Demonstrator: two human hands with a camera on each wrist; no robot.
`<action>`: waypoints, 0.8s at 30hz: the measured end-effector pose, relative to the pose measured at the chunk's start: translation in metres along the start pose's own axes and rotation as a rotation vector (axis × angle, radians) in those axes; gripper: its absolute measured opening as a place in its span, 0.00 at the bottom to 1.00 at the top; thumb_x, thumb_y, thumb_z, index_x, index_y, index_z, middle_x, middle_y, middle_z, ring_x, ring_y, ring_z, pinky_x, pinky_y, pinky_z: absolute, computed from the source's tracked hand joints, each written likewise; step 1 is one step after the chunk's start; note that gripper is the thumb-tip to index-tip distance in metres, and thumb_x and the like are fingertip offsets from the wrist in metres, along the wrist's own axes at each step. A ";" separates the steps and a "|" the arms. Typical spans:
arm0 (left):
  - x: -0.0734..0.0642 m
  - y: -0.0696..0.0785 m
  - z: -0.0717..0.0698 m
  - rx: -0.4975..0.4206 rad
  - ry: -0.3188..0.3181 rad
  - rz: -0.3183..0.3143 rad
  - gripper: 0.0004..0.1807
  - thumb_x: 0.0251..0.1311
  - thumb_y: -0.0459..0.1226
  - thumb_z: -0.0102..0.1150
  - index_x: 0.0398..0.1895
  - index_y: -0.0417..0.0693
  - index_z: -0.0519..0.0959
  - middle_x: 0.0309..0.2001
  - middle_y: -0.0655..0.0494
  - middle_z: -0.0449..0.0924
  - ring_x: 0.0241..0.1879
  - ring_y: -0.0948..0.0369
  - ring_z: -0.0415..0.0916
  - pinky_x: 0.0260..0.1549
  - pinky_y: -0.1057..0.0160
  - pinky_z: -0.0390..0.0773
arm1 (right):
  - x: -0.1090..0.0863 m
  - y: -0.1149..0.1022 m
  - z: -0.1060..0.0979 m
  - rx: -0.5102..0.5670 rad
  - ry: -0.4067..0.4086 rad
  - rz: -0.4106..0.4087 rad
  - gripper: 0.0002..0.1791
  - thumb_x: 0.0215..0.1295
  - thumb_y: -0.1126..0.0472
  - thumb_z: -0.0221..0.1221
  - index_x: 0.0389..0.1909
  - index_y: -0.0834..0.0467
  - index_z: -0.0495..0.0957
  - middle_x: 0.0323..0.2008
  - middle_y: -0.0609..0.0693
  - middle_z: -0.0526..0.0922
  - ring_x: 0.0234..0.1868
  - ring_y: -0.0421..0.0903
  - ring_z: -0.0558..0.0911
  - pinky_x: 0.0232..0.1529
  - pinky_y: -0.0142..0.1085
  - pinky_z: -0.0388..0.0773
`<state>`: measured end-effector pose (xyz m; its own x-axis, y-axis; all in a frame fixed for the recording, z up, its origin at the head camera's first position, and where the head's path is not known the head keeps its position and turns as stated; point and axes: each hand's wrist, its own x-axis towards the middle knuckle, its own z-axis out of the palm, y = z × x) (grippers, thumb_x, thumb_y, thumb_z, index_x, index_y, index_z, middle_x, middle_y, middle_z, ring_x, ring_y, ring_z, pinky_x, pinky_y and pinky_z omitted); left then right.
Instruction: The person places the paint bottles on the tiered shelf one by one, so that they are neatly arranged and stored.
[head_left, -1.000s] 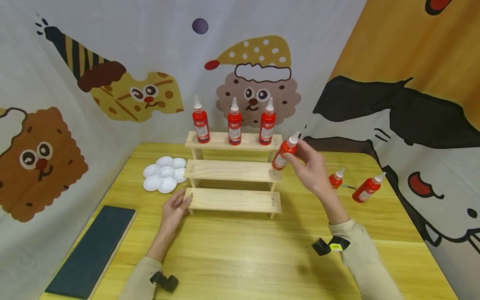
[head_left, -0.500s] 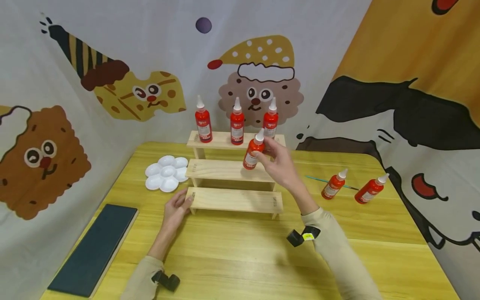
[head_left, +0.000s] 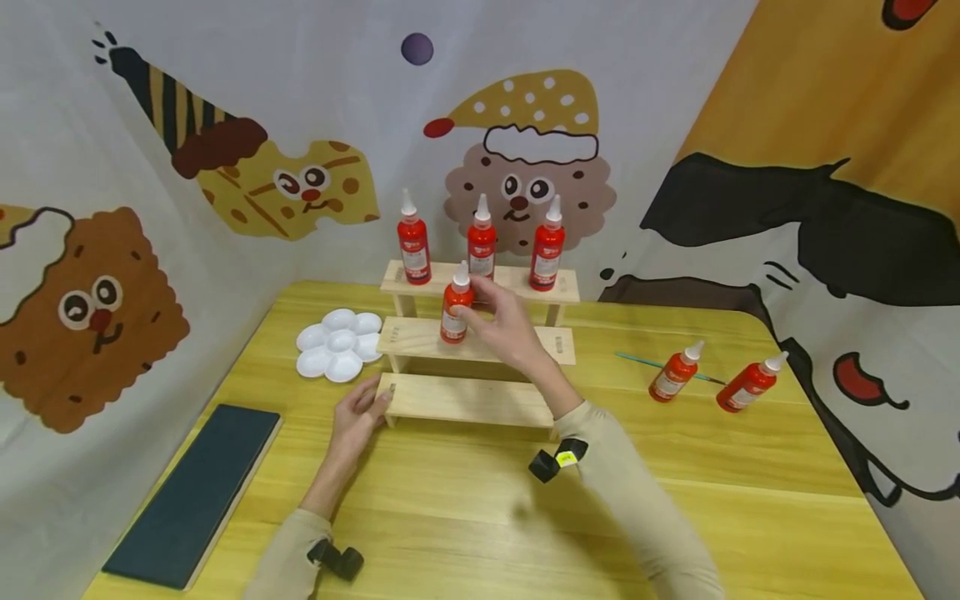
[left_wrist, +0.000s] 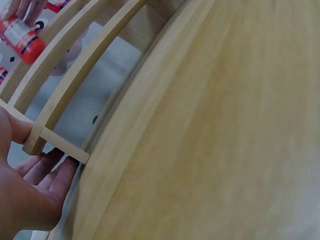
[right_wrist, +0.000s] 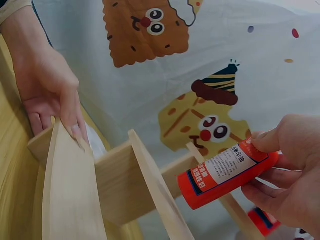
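Note:
My right hand (head_left: 502, 323) pinches a red squeeze bottle (head_left: 454, 317) with a white pointed nozzle between thumb and fingers, close over the middle tier of a three-tier wooden stand (head_left: 465, 402). In the right wrist view the bottle (right_wrist: 225, 172) shows its printed label, and its nozzle end is hidden by the hand. My left hand (head_left: 356, 418) grips the left end of the lowest tier, thumb on top and fingers around the leg, as the left wrist view shows. Along the top tier stand three matching bottles, left (head_left: 415, 250), middle (head_left: 482, 242) and right (head_left: 547, 257).
Two more red bottles, one nearer (head_left: 674, 373) and one farther right (head_left: 752, 383), are on the table with a thin paintbrush (head_left: 633, 358). Left of the stand lies a white flower-shaped palette (head_left: 341, 342). A dark flat board (head_left: 197, 492) is at the table's left side.
My right hand has carried its bottle leftward from the stand's right end to left of the middle, and the bottle is now more upright. The left hand keeps its grip on the stand.

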<state>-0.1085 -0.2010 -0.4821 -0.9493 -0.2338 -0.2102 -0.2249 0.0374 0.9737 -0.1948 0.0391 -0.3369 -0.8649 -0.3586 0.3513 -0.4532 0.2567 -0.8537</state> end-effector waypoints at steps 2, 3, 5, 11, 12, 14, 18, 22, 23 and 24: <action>0.000 0.000 0.000 0.000 0.001 0.001 0.27 0.71 0.36 0.58 0.72 0.43 0.69 0.66 0.34 0.74 0.41 0.74 0.80 0.41 0.73 0.82 | 0.006 -0.001 0.008 -0.004 -0.014 -0.008 0.24 0.67 0.68 0.64 0.64 0.67 0.74 0.56 0.63 0.83 0.56 0.56 0.83 0.61 0.43 0.81; 0.000 0.000 0.000 0.008 0.000 0.002 0.28 0.71 0.36 0.58 0.72 0.43 0.68 0.66 0.34 0.74 0.42 0.73 0.79 0.41 0.74 0.82 | 0.009 -0.001 0.011 -0.011 -0.020 -0.014 0.25 0.67 0.68 0.64 0.64 0.68 0.74 0.56 0.63 0.83 0.56 0.56 0.83 0.61 0.43 0.81; 0.001 0.000 0.000 0.012 -0.001 0.006 0.28 0.71 0.37 0.59 0.72 0.44 0.69 0.66 0.34 0.74 0.44 0.72 0.79 0.42 0.74 0.82 | 0.014 -0.001 0.018 -0.023 -0.032 -0.020 0.25 0.67 0.68 0.64 0.64 0.68 0.74 0.56 0.63 0.83 0.56 0.56 0.83 0.61 0.43 0.81; 0.001 0.002 0.002 0.007 0.004 0.016 0.28 0.71 0.36 0.59 0.72 0.43 0.69 0.65 0.34 0.75 0.43 0.71 0.80 0.41 0.73 0.82 | 0.025 -0.002 0.037 -0.043 -0.066 -0.022 0.26 0.67 0.68 0.64 0.65 0.68 0.73 0.56 0.63 0.83 0.56 0.56 0.83 0.61 0.41 0.81; 0.000 0.002 0.002 0.009 0.003 0.017 0.28 0.71 0.36 0.59 0.72 0.43 0.69 0.65 0.34 0.75 0.44 0.70 0.80 0.42 0.73 0.82 | 0.027 -0.002 0.040 -0.040 -0.071 -0.024 0.26 0.68 0.68 0.64 0.65 0.68 0.73 0.56 0.63 0.83 0.56 0.56 0.83 0.60 0.41 0.81; 0.000 0.003 0.002 0.011 0.000 0.019 0.28 0.71 0.36 0.59 0.72 0.42 0.68 0.65 0.33 0.75 0.45 0.68 0.80 0.42 0.73 0.82 | 0.030 -0.001 0.045 -0.034 -0.077 -0.028 0.25 0.68 0.67 0.64 0.64 0.68 0.74 0.56 0.63 0.83 0.54 0.56 0.84 0.59 0.41 0.82; -0.002 0.003 0.001 0.022 -0.002 0.014 0.28 0.71 0.36 0.58 0.72 0.43 0.68 0.65 0.35 0.75 0.51 0.62 0.81 0.43 0.73 0.82 | 0.033 -0.001 0.053 -0.022 -0.076 -0.022 0.24 0.67 0.67 0.64 0.64 0.67 0.75 0.57 0.63 0.83 0.53 0.56 0.85 0.57 0.40 0.83; -0.002 0.002 0.000 0.030 0.003 0.009 0.28 0.72 0.36 0.58 0.73 0.43 0.68 0.66 0.35 0.75 0.51 0.61 0.80 0.43 0.73 0.81 | 0.035 -0.001 0.056 -0.021 -0.080 -0.001 0.25 0.67 0.67 0.65 0.64 0.66 0.74 0.59 0.62 0.83 0.54 0.56 0.84 0.58 0.40 0.82; -0.002 0.001 0.000 0.030 0.005 0.009 0.28 0.72 0.37 0.58 0.73 0.43 0.68 0.66 0.35 0.75 0.51 0.62 0.80 0.43 0.73 0.81 | 0.035 -0.001 0.057 -0.027 -0.085 0.001 0.25 0.67 0.67 0.65 0.64 0.66 0.74 0.59 0.62 0.82 0.54 0.56 0.84 0.58 0.40 0.82; -0.002 0.001 0.000 0.032 0.009 0.009 0.28 0.72 0.37 0.58 0.73 0.43 0.68 0.66 0.35 0.75 0.50 0.63 0.80 0.43 0.73 0.81 | 0.035 -0.001 0.057 -0.034 -0.091 0.002 0.25 0.67 0.67 0.65 0.65 0.66 0.74 0.59 0.62 0.82 0.55 0.56 0.84 0.59 0.40 0.82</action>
<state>-0.1065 -0.2009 -0.4811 -0.9493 -0.2419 -0.2009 -0.2237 0.0705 0.9721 -0.2127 -0.0253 -0.3456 -0.8432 -0.4378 0.3120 -0.4602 0.2875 -0.8400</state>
